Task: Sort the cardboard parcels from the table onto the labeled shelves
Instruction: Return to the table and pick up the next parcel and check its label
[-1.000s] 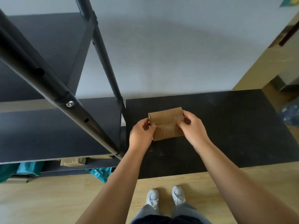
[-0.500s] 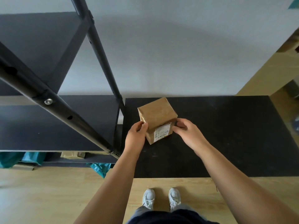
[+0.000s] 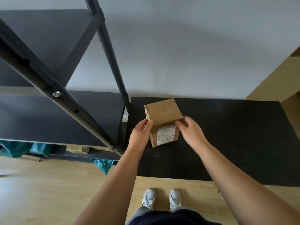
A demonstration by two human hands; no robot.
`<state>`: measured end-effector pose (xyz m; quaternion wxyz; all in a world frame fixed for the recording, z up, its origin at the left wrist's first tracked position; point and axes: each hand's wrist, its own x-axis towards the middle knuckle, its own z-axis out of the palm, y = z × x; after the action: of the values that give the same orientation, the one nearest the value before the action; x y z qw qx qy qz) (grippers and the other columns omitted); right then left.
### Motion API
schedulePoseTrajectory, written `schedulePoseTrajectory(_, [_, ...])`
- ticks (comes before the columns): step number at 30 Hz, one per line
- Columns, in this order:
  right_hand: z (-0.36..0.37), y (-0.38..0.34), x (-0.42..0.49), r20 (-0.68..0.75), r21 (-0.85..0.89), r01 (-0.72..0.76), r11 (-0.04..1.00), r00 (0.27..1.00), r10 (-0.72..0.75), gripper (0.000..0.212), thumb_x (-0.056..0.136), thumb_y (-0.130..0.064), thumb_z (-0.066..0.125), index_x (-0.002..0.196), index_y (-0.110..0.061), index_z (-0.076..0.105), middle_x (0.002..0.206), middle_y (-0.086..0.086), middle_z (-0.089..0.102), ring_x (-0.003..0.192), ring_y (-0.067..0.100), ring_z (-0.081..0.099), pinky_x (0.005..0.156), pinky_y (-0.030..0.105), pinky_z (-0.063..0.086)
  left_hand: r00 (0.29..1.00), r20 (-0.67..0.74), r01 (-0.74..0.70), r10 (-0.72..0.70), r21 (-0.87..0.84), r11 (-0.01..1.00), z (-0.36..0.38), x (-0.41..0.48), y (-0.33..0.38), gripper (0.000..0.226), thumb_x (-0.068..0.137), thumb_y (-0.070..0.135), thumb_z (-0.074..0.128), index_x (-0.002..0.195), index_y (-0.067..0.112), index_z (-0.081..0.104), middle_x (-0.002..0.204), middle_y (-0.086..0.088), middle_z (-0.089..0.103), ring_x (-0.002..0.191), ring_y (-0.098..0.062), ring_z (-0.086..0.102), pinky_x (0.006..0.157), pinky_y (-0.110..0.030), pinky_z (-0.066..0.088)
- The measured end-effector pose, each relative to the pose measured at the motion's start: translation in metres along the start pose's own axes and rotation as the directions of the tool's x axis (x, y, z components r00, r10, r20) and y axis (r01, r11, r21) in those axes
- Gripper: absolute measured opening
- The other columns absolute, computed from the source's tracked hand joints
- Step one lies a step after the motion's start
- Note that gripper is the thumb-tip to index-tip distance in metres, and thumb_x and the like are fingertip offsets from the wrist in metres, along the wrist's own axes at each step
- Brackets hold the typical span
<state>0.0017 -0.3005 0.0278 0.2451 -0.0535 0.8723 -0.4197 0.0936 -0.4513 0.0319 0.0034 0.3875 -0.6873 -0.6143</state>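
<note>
A small brown cardboard parcel (image 3: 163,115) stands on the black table (image 3: 227,135), near its back left corner. A white printed label on its near face is turned toward me. My left hand (image 3: 140,134) grips the parcel's left side, thumb at the top edge. My right hand (image 3: 189,132) holds the right side, fingers curled at the top corner. The black metal shelving (image 3: 53,120) stands directly left of the table, its middle and upper boards bare.
A slanted black shelf post (image 3: 48,85) crosses the left foreground. On the lowest shelf lie teal bags (image 3: 39,149) and a brown parcel (image 3: 78,149). Grey wall behind the table. Wooden floor and my white shoes (image 3: 162,199) below.
The parcel has been turned from flat between my hands to standing upright with its label facing me. Since half a second ago my right hand has closed in onto its right side.
</note>
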Motion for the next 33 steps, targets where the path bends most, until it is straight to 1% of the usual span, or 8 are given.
schedulePoseTrajectory(5, [-0.004,-0.003,-0.002,-0.070,0.007,0.000,1.000,0.998,0.001,0.035,0.099,-0.040,0.053,0.122,-0.014,0.058,0.105,-0.005,0.062,0.082,0.005,0.055,0.059,0.016,0.039,0.999,0.026,-0.033,0.034,-0.016,0.999,0.002,-0.002,0.000,0.050,0.098,0.048,0.052,0.140,0.022,0.053,0.105,0.011,0.065,0.086,0.002,0.057,0.067,-0.016,0.041])
schedulePoseTrajectory(11, [0.002,0.004,-0.003,-0.052,-0.043,-0.020,0.999,0.998,0.018,0.035,0.099,-0.032,0.055,0.129,-0.015,0.059,0.121,0.002,0.066,0.094,0.009,0.055,0.065,0.020,0.041,1.000,-0.009,0.008,-0.008,0.071,0.997,0.008,0.002,-0.013,0.049,0.096,0.030,0.064,0.142,0.019,0.050,0.121,-0.002,0.067,0.098,-0.011,0.062,0.082,-0.027,0.051])
schedulePoseTrajectory(16, [0.005,0.007,0.000,0.053,-0.043,-0.003,0.999,0.999,0.005,0.038,0.098,-0.025,0.058,0.135,-0.021,0.056,0.130,-0.001,0.064,0.102,0.009,0.059,0.061,0.014,0.039,0.999,-0.041,-0.016,0.022,0.145,0.989,0.015,0.009,-0.028,0.045,0.095,0.020,0.065,0.138,0.017,0.049,0.125,-0.001,0.066,0.097,-0.010,0.061,0.072,-0.021,0.050])
schedulePoseTrajectory(19, [0.010,0.015,-0.001,0.123,-0.213,0.005,0.977,0.992,0.022,0.051,0.097,-0.024,0.059,0.147,-0.024,0.044,0.142,0.000,0.056,0.121,0.017,0.059,0.065,0.015,0.040,0.999,-0.011,-0.029,0.033,0.265,0.964,0.018,0.013,-0.040,0.047,0.094,0.016,0.067,0.137,0.017,0.048,0.127,-0.001,0.065,0.098,-0.010,0.061,0.069,-0.020,0.052])
schedulePoseTrajectory(24, [0.023,0.033,-0.003,0.144,-0.400,0.049,0.915,0.989,0.011,0.077,0.094,-0.024,0.065,0.157,-0.032,0.022,0.152,0.000,0.046,0.123,0.018,0.059,0.075,0.025,0.053,0.994,0.020,-0.109,0.111,0.399,0.910,0.018,0.014,-0.045,0.049,0.093,0.017,0.068,0.138,0.019,0.049,0.132,-0.002,0.062,0.104,-0.008,0.059,0.063,-0.012,0.044])
schedulePoseTrajectory(26, [0.025,0.034,-0.003,0.118,-0.394,0.041,0.918,0.993,0.006,0.080,0.093,-0.025,0.067,0.157,-0.030,0.020,0.150,0.000,0.048,0.125,0.019,0.059,0.082,0.030,0.054,0.981,0.039,-0.182,0.188,0.497,0.848,0.017,0.013,-0.043,0.049,0.094,0.016,0.066,0.139,0.019,0.050,0.139,-0.001,0.057,0.114,-0.013,0.060,0.071,-0.015,0.048])
schedulePoseTrajectory(29, [0.025,0.036,-0.009,0.043,-0.445,0.002,0.896,0.999,0.019,0.083,0.091,-0.029,0.069,0.157,-0.023,0.019,0.148,0.003,0.049,0.125,0.021,0.058,0.089,0.037,0.055,0.945,0.129,-0.308,0.299,0.651,0.694,0.012,0.015,-0.037,0.049,0.094,0.019,0.065,0.141,0.020,0.051,0.150,0.001,0.046,0.133,-0.020,0.050,0.098,-0.034,0.053])
schedulePoseTrajectory(33, [0.027,0.042,-0.023,0.040,-0.503,0.046,0.863,0.999,-0.029,0.072,0.090,-0.033,0.068,0.152,-0.023,0.031,0.138,0.004,0.054,0.120,0.019,0.059,0.090,0.036,0.056,0.873,0.402,-0.471,0.276,0.841,0.264,0.007,0.026,-0.028,0.069,0.092,0.014,0.067,0.153,0.025,0.037,0.166,0.000,0.021,0.154,-0.022,0.015,0.122,-0.046,0.026])
